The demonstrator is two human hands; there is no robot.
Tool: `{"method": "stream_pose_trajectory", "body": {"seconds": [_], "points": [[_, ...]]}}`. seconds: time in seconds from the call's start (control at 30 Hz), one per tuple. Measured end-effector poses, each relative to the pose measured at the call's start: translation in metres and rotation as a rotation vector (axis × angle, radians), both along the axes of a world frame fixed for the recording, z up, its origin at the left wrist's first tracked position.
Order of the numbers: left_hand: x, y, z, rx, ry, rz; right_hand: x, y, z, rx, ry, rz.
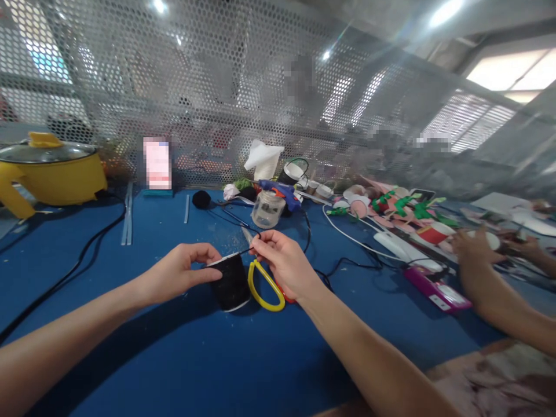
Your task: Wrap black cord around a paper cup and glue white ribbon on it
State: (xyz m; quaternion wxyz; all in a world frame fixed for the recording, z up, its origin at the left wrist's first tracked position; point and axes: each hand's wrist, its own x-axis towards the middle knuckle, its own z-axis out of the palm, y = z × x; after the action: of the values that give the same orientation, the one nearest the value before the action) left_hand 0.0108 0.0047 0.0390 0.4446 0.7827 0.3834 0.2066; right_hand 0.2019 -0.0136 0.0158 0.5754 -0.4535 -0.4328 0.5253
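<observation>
My left hand [186,267] grips a small cup wrapped in black yarn [230,281] by its rim, thumb on the outside. The cup is tilted, and pale edges show at its top and bottom. Between the thumb and fingers of my right hand [280,260] a strand of black yarn [247,251] is pinched, running to the cup's upper edge. Scissors [264,298] with a yellow handle loop lie on the table right beside the cup, partly hidden under my right hand. Farther back sits a black yarn ball [201,200].
A clear jar [267,209] with a blue glue gun [282,193] stands ahead. The yellow pot [52,174] is at far left, a lit phone [157,164] near the mesh wall. At right lie a purple box [436,289], a white power strip [406,252], cables and a co-worker's hands [475,252].
</observation>
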Motion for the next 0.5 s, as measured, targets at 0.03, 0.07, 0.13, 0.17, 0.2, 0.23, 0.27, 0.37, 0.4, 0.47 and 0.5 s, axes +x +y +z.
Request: {"method": "stream_pose_trajectory", "body": {"seconds": [0.03, 0.07, 0.13, 0.17, 0.2, 0.23, 0.27, 0.37, 0.4, 0.47, 0.5], "points": [[0.0000, 0.0003, -0.0002, 0.003, 0.004, 0.000, -0.0001, 0.0006, -0.0015, -0.007, -0.014, -0.009], [-0.0001, 0.0006, -0.0005, 0.006, 0.009, -0.003, -0.0003, 0.0010, -0.0026, -0.011, -0.028, -0.016], [-0.0002, 0.0012, -0.0010, 0.009, 0.019, -0.014, -0.0004, 0.0018, -0.0041, -0.011, -0.055, -0.031], [-0.0003, 0.0015, -0.0014, 0.010, 0.024, -0.021, -0.0004, 0.0022, -0.0048, -0.011, -0.069, -0.036], [-0.0004, 0.0018, -0.0018, 0.014, 0.029, -0.028, -0.0004, 0.0025, -0.0055, -0.012, -0.083, -0.040], [-0.0005, 0.0020, -0.0023, 0.018, 0.033, -0.032, -0.0003, 0.0028, -0.0062, -0.014, -0.096, -0.042], [-0.0007, 0.0023, -0.0028, 0.021, 0.037, -0.031, -0.0001, 0.0030, -0.0069, -0.019, -0.107, -0.041], [-0.0012, 0.0031, -0.0040, 0.022, 0.047, -0.024, 0.0002, 0.0031, -0.0081, -0.039, -0.127, -0.034], [-0.0014, 0.0033, -0.0043, 0.021, 0.051, -0.023, 0.0002, 0.0030, -0.0081, -0.045, -0.130, -0.035], [-0.0015, 0.0035, -0.0043, 0.023, 0.055, -0.023, -0.0001, 0.0030, -0.0077, -0.055, -0.138, -0.039], [-0.0016, 0.0035, -0.0040, 0.027, 0.056, -0.024, -0.0004, 0.0031, -0.0076, -0.059, -0.142, -0.042]]}}
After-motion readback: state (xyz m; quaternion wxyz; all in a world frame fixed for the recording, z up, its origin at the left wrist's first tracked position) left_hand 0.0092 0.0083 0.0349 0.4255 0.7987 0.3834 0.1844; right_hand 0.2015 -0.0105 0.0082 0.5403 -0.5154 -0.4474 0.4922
